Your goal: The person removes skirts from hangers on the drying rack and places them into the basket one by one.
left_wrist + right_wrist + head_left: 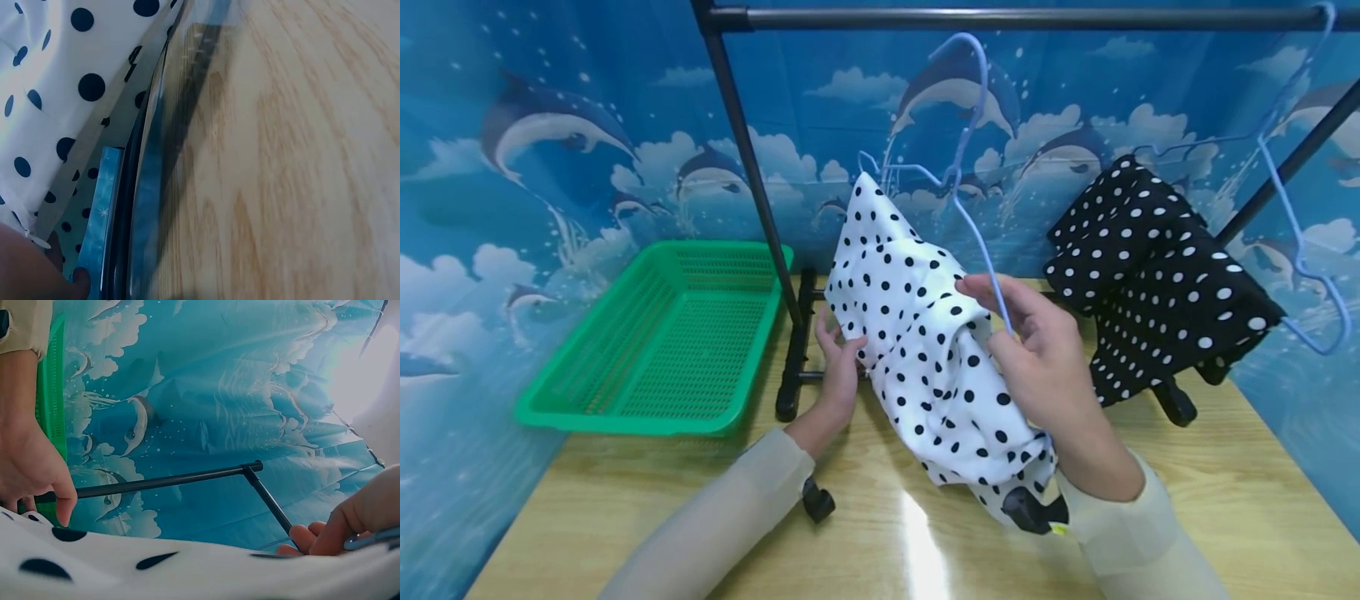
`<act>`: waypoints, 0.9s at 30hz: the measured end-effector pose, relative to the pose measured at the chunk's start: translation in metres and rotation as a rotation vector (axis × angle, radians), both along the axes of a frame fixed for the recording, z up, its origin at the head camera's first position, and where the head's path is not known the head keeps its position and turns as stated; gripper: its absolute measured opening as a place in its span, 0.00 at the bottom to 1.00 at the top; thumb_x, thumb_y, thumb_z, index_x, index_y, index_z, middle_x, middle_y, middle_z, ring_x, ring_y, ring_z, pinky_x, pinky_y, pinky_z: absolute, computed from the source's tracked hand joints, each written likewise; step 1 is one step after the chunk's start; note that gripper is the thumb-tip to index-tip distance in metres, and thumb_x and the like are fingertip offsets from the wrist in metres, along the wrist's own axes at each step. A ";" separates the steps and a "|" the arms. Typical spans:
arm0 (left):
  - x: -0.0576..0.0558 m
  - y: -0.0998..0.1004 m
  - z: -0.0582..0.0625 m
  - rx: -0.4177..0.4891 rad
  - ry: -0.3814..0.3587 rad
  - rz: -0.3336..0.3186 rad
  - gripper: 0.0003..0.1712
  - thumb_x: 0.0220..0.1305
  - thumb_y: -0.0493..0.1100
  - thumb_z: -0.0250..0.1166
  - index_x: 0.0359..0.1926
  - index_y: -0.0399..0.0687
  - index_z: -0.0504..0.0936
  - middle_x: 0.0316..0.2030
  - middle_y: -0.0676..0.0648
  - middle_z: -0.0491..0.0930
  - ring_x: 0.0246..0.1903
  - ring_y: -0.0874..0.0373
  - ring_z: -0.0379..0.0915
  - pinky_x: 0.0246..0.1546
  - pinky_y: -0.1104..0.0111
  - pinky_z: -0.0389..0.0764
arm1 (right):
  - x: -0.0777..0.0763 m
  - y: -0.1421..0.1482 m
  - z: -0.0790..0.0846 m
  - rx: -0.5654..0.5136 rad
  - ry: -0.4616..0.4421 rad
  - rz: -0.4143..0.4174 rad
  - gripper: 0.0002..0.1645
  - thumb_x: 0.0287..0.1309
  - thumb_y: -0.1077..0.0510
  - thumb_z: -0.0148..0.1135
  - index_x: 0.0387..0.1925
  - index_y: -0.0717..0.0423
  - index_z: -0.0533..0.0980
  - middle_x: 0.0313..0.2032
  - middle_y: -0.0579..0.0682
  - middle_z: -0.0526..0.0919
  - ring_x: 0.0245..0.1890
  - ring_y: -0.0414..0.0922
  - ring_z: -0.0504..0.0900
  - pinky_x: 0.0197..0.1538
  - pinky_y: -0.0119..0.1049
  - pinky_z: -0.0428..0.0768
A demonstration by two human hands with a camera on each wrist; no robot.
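Observation:
A white cloth garment with black dots (895, 292) hangs slantwise from a blue-violet clothes hanger (973, 225), its upper left corner at the hanger's left end. My right hand (1041, 358) pinches the right arm of this hanger beside the cloth. At the garment's left edge is my left hand (838, 367), fingers loosely bent and the thumb touching the cloth. In the left wrist view, the white cloth (56, 94) fills the upper left, and only part of my left hand (28, 269) shows. The right wrist view has my right hand (350, 519) above the cloth, fingers curled.
A black rack's top rail (865, 18) runs above the hanger's hook. On the right hangs a black cloth with white dots (1157, 275) on another hanger (1292, 200). A green basket (647, 425) stands left on the wooden table (865, 533), before a dolphin-print curtain (647, 75).

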State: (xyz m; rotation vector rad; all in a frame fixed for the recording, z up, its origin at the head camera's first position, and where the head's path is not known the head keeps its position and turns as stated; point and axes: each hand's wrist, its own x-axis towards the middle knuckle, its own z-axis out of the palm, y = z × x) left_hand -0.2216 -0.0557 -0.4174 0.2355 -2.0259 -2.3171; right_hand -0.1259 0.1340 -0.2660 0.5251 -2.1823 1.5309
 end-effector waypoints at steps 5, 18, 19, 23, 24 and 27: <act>0.000 -0.003 -0.002 -0.046 0.017 0.030 0.56 0.54 0.39 0.59 0.75 0.72 0.35 0.71 0.43 0.45 0.66 0.40 0.52 0.65 0.49 0.59 | -0.002 0.000 -0.001 -0.020 -0.016 -0.012 0.33 0.47 0.84 0.42 0.55 0.67 0.74 0.53 0.56 0.80 0.58 0.44 0.77 0.21 0.31 0.64; 0.000 -0.006 0.001 -0.071 0.162 -0.077 0.49 0.58 0.37 0.55 0.75 0.66 0.44 0.72 0.48 0.47 0.68 0.45 0.51 0.61 0.50 0.62 | -0.010 0.002 -0.009 -0.003 -0.052 -0.069 0.31 0.48 0.83 0.42 0.54 0.68 0.74 0.52 0.57 0.81 0.57 0.46 0.78 0.64 0.35 0.69; 0.000 -0.007 0.002 -0.067 0.176 -0.096 0.48 0.58 0.37 0.55 0.75 0.67 0.45 0.72 0.48 0.48 0.66 0.45 0.53 0.60 0.50 0.63 | -0.011 0.002 -0.009 -0.001 -0.051 -0.075 0.31 0.48 0.83 0.42 0.54 0.68 0.75 0.52 0.57 0.81 0.57 0.46 0.78 0.63 0.35 0.70; 0.001 -0.009 0.004 -0.070 0.246 -0.201 0.48 0.57 0.35 0.55 0.75 0.66 0.47 0.70 0.50 0.53 0.67 0.50 0.53 0.63 0.53 0.59 | -0.011 0.002 -0.009 0.004 -0.056 -0.077 0.31 0.49 0.83 0.42 0.54 0.67 0.75 0.51 0.56 0.81 0.57 0.45 0.78 0.61 0.33 0.71; 0.002 -0.009 0.004 -0.067 0.263 -0.226 0.48 0.58 0.34 0.55 0.75 0.66 0.47 0.70 0.50 0.53 0.67 0.51 0.52 0.64 0.52 0.58 | -0.011 0.002 -0.009 0.005 -0.058 -0.072 0.31 0.49 0.82 0.42 0.54 0.67 0.74 0.51 0.56 0.81 0.57 0.45 0.78 0.61 0.33 0.72; 0.003 -0.010 0.004 -0.112 0.294 -0.255 0.47 0.60 0.34 0.57 0.75 0.64 0.48 0.71 0.50 0.52 0.71 0.55 0.45 0.70 0.53 0.48 | -0.012 0.002 -0.009 -0.001 -0.065 -0.050 0.31 0.49 0.82 0.41 0.55 0.68 0.74 0.52 0.57 0.81 0.57 0.46 0.78 0.61 0.33 0.71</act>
